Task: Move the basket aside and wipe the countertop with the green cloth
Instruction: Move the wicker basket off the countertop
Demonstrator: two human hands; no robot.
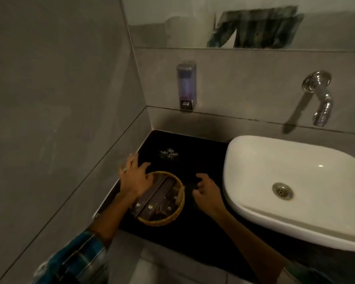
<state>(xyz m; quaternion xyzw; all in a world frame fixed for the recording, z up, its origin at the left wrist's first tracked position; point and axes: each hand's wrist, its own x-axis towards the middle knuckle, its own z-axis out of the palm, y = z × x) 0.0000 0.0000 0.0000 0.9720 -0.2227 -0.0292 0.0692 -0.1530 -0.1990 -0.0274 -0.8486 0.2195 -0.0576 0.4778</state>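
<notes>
Basket step: your left hand (134, 177), fingers spread, rests on the round yellow woven basket (159, 198) at the black countertop's (193, 232) left edge; right hand (206, 192) loosely curled, empty—grip both rims, slide level.

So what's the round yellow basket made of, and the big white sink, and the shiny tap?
The basket looks like woven cane or plastic strands: its yellow rim shows ridged weaving, but it is too blurred to tell which. The sink seems glazed ceramic, smooth white with a bright glint. The tap looks like chromed metal, mirror-shiny with reflections.
</notes>
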